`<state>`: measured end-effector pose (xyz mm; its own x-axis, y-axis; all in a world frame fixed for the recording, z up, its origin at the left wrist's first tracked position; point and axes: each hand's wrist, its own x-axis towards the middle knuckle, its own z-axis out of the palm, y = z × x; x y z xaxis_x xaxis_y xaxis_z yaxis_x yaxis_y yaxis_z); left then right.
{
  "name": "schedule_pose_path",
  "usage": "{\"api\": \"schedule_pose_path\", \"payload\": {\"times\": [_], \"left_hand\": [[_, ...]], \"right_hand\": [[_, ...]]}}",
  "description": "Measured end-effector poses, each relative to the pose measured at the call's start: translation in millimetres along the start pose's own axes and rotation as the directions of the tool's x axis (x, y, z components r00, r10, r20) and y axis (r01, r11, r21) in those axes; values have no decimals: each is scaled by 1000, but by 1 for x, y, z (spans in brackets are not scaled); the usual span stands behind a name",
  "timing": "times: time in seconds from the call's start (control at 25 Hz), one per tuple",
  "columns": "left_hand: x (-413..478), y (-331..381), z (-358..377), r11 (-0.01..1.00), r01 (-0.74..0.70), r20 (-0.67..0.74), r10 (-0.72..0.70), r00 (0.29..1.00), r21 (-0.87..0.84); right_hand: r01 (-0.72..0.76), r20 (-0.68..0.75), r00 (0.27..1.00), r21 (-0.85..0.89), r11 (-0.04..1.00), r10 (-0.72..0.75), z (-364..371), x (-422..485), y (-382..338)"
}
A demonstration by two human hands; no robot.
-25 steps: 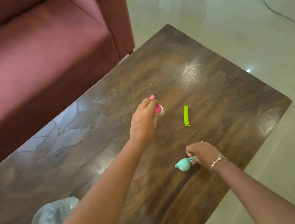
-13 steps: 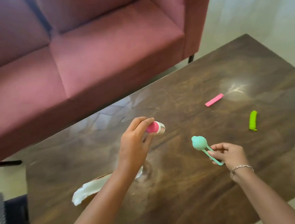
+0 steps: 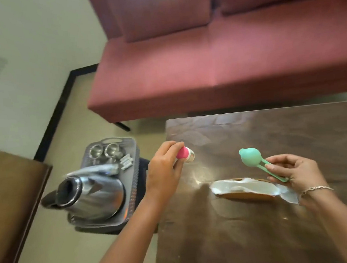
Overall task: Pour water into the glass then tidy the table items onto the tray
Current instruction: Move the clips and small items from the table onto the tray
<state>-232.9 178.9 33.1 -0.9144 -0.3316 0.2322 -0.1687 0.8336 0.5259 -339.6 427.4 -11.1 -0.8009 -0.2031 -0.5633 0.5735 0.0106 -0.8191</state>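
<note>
While left hand (image 3: 163, 170) pinches the small pink-and-white cylinder (image 3: 185, 154) & right hand (image 3: 293, 171) grips the mint-green plastic ball-headed tongs (image 3: 255, 162) by the handles, both look light, rigid; hold mid-body.

1. No text, label, brand, number or sign can be read anywhere.
2. Small white packets (image 3: 126, 162) lie on the grey tray (image 3: 136, 176); any print on them is too blurred to be read.

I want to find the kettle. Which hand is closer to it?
Left. The left hand, holding a pink bottle, is just right of the kettle; the right hand is far across the table.
</note>
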Motion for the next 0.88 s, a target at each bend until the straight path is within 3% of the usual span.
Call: {"api": "schedule_pose_path", "payload": {"times": [0.2, 0.36, 0.56, 0.88], "left_hand": [[-18, -120, -58, 960, 222, -5, -224, 975, 170], [-20, -192, -65, 879, 355, 57, -392, 918, 320], [-10, -235, -32, 804, 279, 244, -457, 855, 525], [-13, -267, 18, 727, 243, 364, -569, 738, 643]], "right_hand": [[-12, 179, 984, -55, 998, 22, 120, 3, 23], [-56, 238, 968, -108, 993, 81, 184, 3, 55], [-87, 237, 963, -188, 978, 131, 219, 0, 89], [-133, 171, 969, -243, 961, 177, 217, 5, 113]]}}
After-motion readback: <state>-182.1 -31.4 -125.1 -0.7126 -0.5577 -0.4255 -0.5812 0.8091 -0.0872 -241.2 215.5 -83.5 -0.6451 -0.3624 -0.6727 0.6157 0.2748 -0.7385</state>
